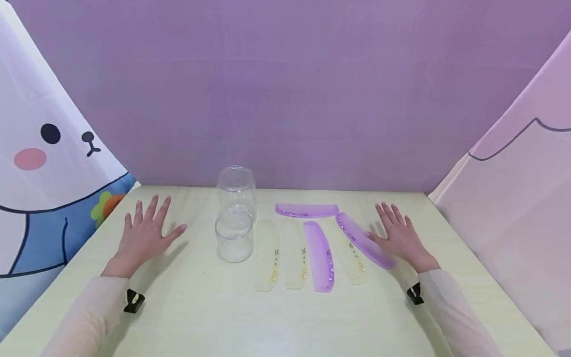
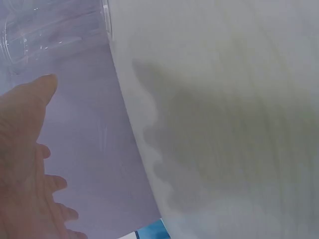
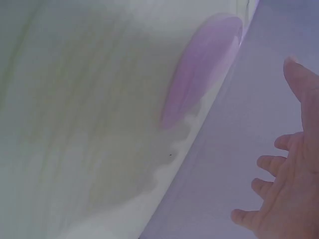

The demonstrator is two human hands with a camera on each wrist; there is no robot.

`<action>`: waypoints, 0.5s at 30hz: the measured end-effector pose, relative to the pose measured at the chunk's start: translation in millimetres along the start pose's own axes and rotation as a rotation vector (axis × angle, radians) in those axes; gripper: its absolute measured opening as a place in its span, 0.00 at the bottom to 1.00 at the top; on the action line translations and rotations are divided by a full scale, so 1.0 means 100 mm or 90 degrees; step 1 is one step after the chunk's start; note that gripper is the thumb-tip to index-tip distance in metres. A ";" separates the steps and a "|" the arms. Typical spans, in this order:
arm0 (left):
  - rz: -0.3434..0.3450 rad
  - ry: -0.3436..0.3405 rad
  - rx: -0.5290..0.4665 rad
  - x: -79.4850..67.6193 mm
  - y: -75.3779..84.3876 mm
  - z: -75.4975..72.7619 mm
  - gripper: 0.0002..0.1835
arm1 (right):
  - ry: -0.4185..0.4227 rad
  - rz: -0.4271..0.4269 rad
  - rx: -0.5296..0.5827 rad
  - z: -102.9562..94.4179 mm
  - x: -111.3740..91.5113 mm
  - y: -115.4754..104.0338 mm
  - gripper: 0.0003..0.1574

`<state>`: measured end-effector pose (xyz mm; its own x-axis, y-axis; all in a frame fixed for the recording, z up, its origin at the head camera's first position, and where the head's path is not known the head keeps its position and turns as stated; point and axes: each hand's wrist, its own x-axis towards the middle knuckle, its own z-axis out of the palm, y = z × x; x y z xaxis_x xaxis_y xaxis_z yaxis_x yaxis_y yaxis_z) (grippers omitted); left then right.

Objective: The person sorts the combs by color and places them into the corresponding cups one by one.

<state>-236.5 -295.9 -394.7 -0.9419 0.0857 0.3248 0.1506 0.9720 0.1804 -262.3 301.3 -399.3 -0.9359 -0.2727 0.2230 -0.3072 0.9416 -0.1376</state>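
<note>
My left hand (image 1: pixel 144 235) hovers with spread fingers left of two clear plastic cups, holding nothing. One clear cup (image 1: pixel 234 243) stands in front of the other cup (image 1: pixel 236 181), overlapping it in the head view. Three pale yellow combs (image 1: pixel 264 255) and a purple comb (image 1: pixel 318 258) lie roughly lengthwise right of the cups. Across the far side lies another purple comb (image 1: pixel 307 211). A third purple comb (image 1: pixel 368 245) slants beside the rightmost yellow comb (image 1: pixel 352 260). Over its right side is my right hand (image 1: pixel 399 235), empty with fingers extended; the right wrist view shows the comb (image 3: pixel 204 69) below the thumb.
The pale wood-look table (image 1: pixel 200 317) ends at a purple cloth backdrop (image 1: pixel 285 99). Printed cloth with a cartoon figure (image 1: pixel 40 188) hangs at the left, and pink-white cloth (image 1: pixel 522 198) at the right. Black straps (image 1: pixel 134 301) show at both wrists.
</note>
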 end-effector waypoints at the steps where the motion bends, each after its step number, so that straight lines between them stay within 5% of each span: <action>1: 0.001 0.002 -0.001 0.01 0.01 0.00 0.47 | 0.003 -0.002 0.003 0.00 0.01 0.00 0.53; 15: 0.051 0.079 -0.036 0.26 0.26 -0.08 0.49 | 0.071 -0.051 0.046 -0.01 0.14 -0.12 0.49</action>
<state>-254.6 -269.7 -374.3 -0.8823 0.1310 0.4521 0.2435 0.9490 0.2001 -271.7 286.4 -393.7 -0.8841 -0.3194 0.3411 -0.3956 0.9001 -0.1827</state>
